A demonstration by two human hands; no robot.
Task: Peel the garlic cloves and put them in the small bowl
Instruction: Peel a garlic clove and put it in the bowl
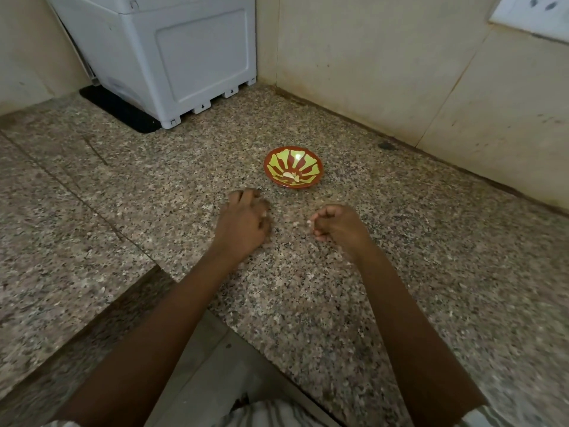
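Nearest me is a strip of striped cloth [271, 414] at the bottom edge. Both forearms are bare and run fwd over the granite counter [400, 272], converging a bit toward the middle.

2 hands, both low at the counter, apart w/ a gap of bare stone between them.

Left hand [243, 220]: palm down, back of hand up, fingers bent and bunched, tips down at the counter. There's a small pale fleck at its thumb side. Can't tell if it's holding anything.

Right hand [335, 224]: turned inward, knuckles up, fingers curled tight. Thumb and forefinger are pinched narrow on a white bit [308, 222] that sticks out toward the left hand. Garlic or skin, too small to tell.

Just beyond the hands, slightly right of the left hand's fingertips, there's 1 bowl [293, 167]. It's small and red w/ a yellow-green ray pattern, upright on the counter, not touched by either hand. Inside, at the near-bottom, are pale peeled cloves [290, 175], approx 2, lying together. It's blurred, so the count is unsure.

Further back right, 1 dark spot [386, 146] sits on the counter near the wall.

Back left is 1 white appliance [160, 57], boxy, standing on 1 black mat [120, 110] in the corner.

Cream tiled wall [369, 72] is behind and along the right. At top right, 1 white socket plate [532, 16] is cut off by the edge.
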